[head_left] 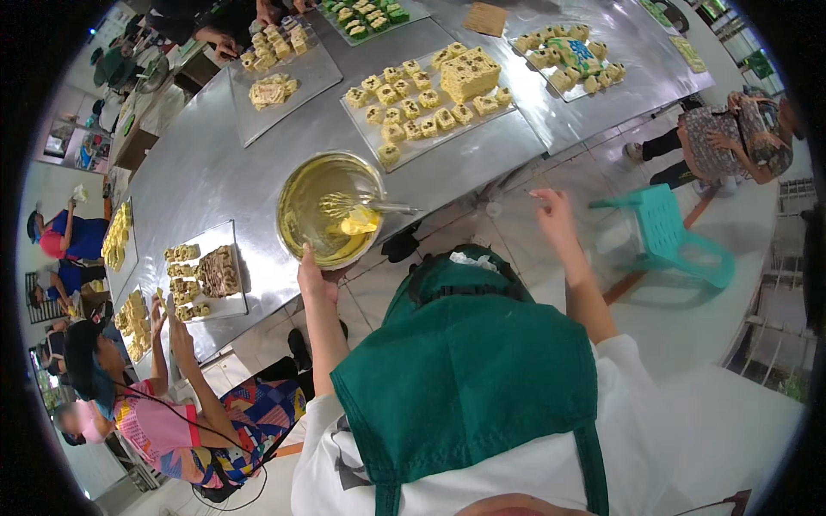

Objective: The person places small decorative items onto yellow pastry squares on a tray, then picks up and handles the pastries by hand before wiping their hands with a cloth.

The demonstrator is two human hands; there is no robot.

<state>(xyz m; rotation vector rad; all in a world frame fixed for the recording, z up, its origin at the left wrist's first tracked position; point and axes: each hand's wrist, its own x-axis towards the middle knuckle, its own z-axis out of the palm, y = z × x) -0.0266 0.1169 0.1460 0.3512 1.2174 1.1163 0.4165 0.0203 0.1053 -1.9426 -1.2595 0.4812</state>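
Note:
My left hand (317,277) grips the near side of a metal mixing bowl (297,211), which is tilted toward me at the table's edge. Yellowish batter or cream coats the inside of the bowl. Across it lies a wire whisk (340,205), its metal handle sticking out over the right rim. Against the whisk rests a bright yellow piece (360,222), whose kind I cannot tell. My right hand (556,222) is raised off to the right, away from the bowl, with its fingers partly bent and apart and nothing visible in them.
Trays of cut cake pieces (404,112) cover the far part of the metal table (206,181). A person (198,404) works at a cake tray (237,258) on my left. A green plastic chair (658,232) stands at right; beyond it is another person (731,138).

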